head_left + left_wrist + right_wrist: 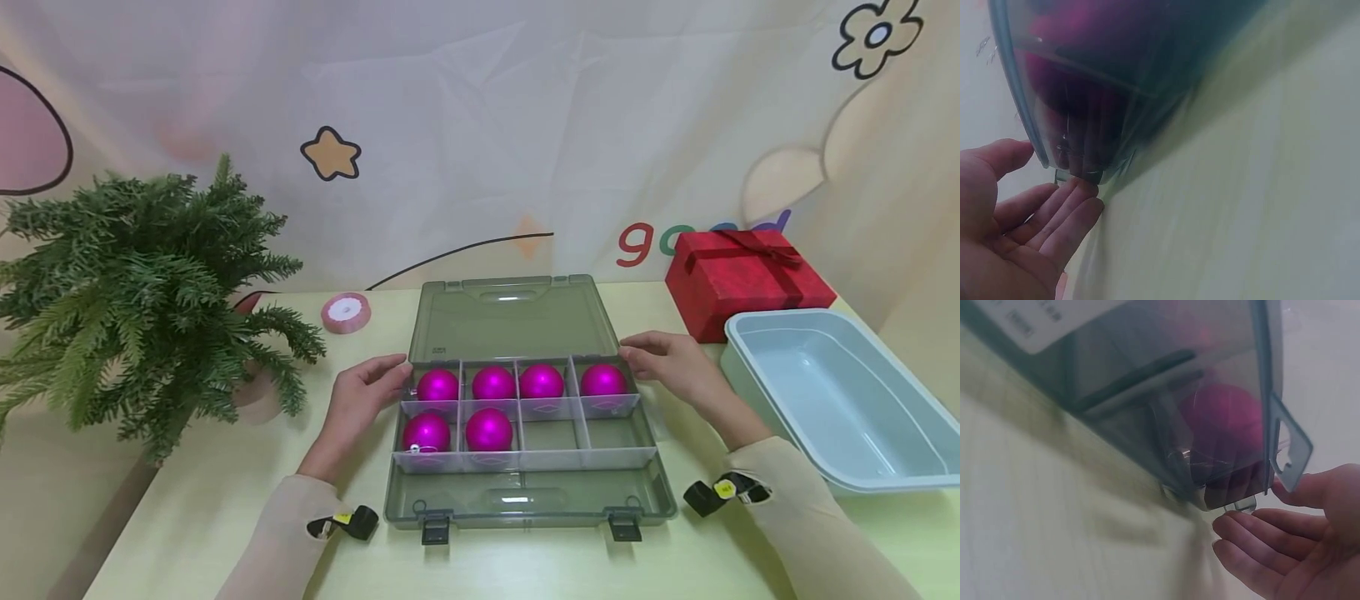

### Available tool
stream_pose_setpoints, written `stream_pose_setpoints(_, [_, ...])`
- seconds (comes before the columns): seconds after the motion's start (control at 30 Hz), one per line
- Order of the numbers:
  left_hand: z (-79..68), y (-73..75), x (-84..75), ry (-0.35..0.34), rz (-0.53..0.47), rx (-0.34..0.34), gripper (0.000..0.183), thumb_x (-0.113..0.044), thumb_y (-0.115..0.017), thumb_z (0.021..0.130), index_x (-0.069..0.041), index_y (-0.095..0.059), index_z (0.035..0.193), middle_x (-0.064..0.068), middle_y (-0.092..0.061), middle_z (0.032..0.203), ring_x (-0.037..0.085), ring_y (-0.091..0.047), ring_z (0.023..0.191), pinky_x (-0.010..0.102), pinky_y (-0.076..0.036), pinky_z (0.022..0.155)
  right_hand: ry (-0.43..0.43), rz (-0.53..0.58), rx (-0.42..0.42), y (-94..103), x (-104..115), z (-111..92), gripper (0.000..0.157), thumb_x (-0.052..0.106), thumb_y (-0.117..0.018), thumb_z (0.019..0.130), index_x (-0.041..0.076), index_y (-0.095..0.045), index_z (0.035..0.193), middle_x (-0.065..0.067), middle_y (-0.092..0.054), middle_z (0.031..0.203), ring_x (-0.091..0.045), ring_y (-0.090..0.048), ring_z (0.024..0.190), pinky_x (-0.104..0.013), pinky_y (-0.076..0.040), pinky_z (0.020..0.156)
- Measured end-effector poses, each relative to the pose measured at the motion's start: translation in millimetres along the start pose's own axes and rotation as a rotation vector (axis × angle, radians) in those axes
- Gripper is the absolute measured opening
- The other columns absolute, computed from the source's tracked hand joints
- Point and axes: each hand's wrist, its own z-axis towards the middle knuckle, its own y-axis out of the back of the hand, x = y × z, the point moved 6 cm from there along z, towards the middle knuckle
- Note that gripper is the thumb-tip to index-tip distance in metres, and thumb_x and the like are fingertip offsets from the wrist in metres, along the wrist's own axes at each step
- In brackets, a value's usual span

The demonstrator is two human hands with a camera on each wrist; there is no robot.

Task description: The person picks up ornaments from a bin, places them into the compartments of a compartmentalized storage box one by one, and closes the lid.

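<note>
A translucent grey-green compartment case (525, 492) lies on the table, its lid (517, 321) folded back flat toward the wall. Shiny magenta baubles sit inside: one in each back-row compartment, such as the rightmost bauble (603, 382), and two in the left of the front row, including the front-left bauble (426, 433). My left hand (365, 397) grips the case's back left corner, thumb at the rim and fingertips against the hinge side. At the back right corner, my right hand (675, 371) pinches likewise between thumb and fingers. Through the wall, a bauble (1222, 419) shows in the right wrist view.
Green artificial pine branches (150, 292) in a pot stand at the left. A pink ribbon roll (346, 312) lies behind the case's left side. At the right are a red gift box (735, 275) and a pale blue basin (757, 367), near my right forearm.
</note>
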Motion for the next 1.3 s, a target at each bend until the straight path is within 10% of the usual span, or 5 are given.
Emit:
stream_pose_setpoints(0.67, [8.4,2.4,7.3,0.091,-0.074,0.017,0.044,-0.023,-0.075,0.103,0.004,-0.068,0.138,0.019,-0.068,0.138,0.015,-0.071,0.115,0.027,-0.056,0.100,-0.057,0.135,0.033,-2.8,-11,3,0.055,0.029,-0.067,0.107,-0.008,-0.057,0.146,-0.026,-0.065,0.139,-0.035,-0.071,0.118,-0.055,-0.049,0.111])
stream_pose_setpoints(1.3, [8.7,0.7,7.5,0.064,-0.104,-0.033,0.038,-0.015,-0.077,0.100,0.005,-0.071,0.132,0.005,-0.077,0.115,0.007,-0.070,0.101,0.021,-0.058,0.093,-0.045,0.161,0.002,-3.6,-10,0,0.056,0.026,-0.069,0.106,-0.007,-0.055,0.149,-0.027,-0.064,0.141,-0.038,-0.067,0.124,-0.046,-0.052,0.109])
